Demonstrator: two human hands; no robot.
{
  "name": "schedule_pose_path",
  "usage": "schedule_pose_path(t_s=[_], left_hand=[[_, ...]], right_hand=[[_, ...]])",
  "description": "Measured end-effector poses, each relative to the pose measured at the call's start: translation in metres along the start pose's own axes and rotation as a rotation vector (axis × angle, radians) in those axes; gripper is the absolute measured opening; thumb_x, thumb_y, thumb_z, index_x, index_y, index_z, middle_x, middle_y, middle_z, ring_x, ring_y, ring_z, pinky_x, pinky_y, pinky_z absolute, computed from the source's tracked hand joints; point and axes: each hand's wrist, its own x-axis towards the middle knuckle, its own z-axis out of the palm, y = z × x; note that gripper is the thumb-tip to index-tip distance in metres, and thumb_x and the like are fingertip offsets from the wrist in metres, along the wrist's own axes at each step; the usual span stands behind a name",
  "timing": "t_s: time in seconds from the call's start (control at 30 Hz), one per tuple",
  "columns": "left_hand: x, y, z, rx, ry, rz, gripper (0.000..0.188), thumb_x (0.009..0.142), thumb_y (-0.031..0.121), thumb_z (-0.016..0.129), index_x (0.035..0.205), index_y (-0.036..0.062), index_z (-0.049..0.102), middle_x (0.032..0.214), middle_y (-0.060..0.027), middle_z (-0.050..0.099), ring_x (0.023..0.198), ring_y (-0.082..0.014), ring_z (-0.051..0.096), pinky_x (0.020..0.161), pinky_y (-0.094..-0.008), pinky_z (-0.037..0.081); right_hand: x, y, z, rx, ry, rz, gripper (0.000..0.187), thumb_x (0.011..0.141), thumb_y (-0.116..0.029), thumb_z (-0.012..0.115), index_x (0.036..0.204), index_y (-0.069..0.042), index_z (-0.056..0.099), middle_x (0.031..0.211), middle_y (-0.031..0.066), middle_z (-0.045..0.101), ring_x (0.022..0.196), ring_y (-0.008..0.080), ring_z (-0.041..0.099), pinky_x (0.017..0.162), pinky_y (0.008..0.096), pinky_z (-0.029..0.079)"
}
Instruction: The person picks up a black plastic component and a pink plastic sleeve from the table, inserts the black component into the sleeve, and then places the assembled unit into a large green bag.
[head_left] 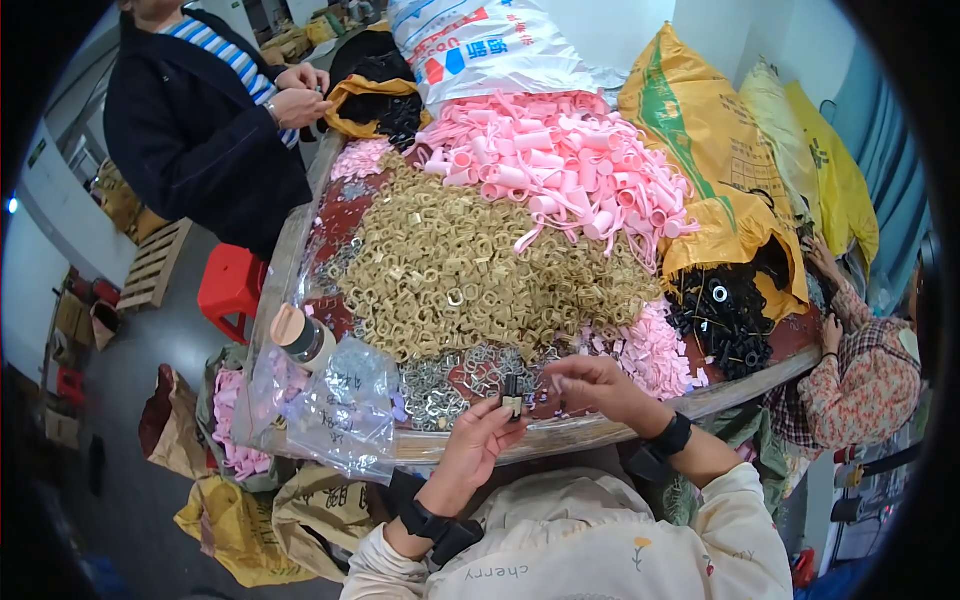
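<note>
Between the thumb and fingers of my left hand (pixel 476 440) is a small black plastic part (pixel 513 386) with a tan piece on it, held upright near the table's front edge. Just to its right, my right hand (pixel 606 391) is closed in a pinch; what sits in its fingertips is too small to make out. Beyond both hands lie loose silver metal rings and clips (pixel 440 392). A wide heap of tan ring-shaped parts (pixel 470 265) covers the middle of the table. Small flat pink pieces (pixel 655 350) are piled right of my right hand.
Pink plastic cylinders with straps (pixel 570 165) spill from a white sack (pixel 480 50). A yellow sack (pixel 700 130) holds black parts (pixel 725 325). A bottle (pixel 303 338) and clear plastic bag (pixel 345 410) stand left. One co-worker (pixel 200 110) is far left, another (pixel 860 350) right.
</note>
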Motion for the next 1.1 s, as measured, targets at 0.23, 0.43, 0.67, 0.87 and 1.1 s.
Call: schedule_pose_path(t_s=[0.23,0.43,0.67,0.87,1.1], left_hand=[[-0.006,0.000,0.012,0.031,-0.039,0.066,0.023,0.080,0.008,0.053,0.102,0.0003,0.052,0.092,-0.0063,0.058,0.079,-0.0129,0.058,0.072,-0.0251,0.049],[-0.006,-0.002,0.010,0.086,-0.053,0.041,0.024,0.083,0.014,0.050,0.102,-0.0003,0.051,0.089,-0.0069,0.058,0.080,-0.0155,0.058,0.073,-0.0292,0.050],[-0.003,-0.005,0.004,0.151,-0.146,-0.076,0.025,0.086,0.020,0.046,0.099,-0.0007,0.051,0.088,-0.0064,0.058,0.078,-0.0151,0.058,0.071,-0.0295,0.050],[0.004,-0.001,0.007,0.155,-0.134,-0.076,0.024,0.085,0.020,0.048,0.099,0.0011,0.052,0.084,-0.0038,0.056,0.076,-0.0106,0.056,0.067,-0.0267,0.049],[0.014,-0.001,-0.014,0.249,-0.113,0.006,0.023,0.086,0.019,0.045,0.096,-0.0004,0.051,0.082,-0.0066,0.057,0.072,-0.0130,0.057,0.064,-0.0261,0.050]], right_hand=[[0.000,0.002,0.033,-0.424,-0.007,-0.420,0.027,0.076,-0.008,0.059,0.102,-0.002,0.053,0.071,0.0006,0.055,0.062,0.0090,0.053,0.053,0.0211,0.042],[0.010,0.004,0.041,-0.723,0.163,-0.813,0.026,0.070,-0.012,0.064,0.093,-0.003,0.055,0.061,0.0050,0.053,0.055,0.0163,0.054,0.049,0.0260,0.041],[0.011,0.015,0.032,-1.014,0.173,-0.975,0.031,0.062,-0.023,0.068,0.087,-0.007,0.057,0.062,0.0027,0.053,0.054,0.0178,0.053,0.049,0.0295,0.041],[0.013,0.018,0.022,-1.027,0.133,-0.939,0.031,0.064,-0.022,0.067,0.089,-0.007,0.057,0.062,0.0031,0.051,0.054,0.0183,0.051,0.049,0.0297,0.039],[0.055,-0.011,-0.046,-1.217,0.445,-0.859,0.031,0.066,-0.016,0.065,0.094,-0.007,0.054,0.070,0.0096,0.053,0.056,0.0246,0.050,0.052,0.0321,0.041]])
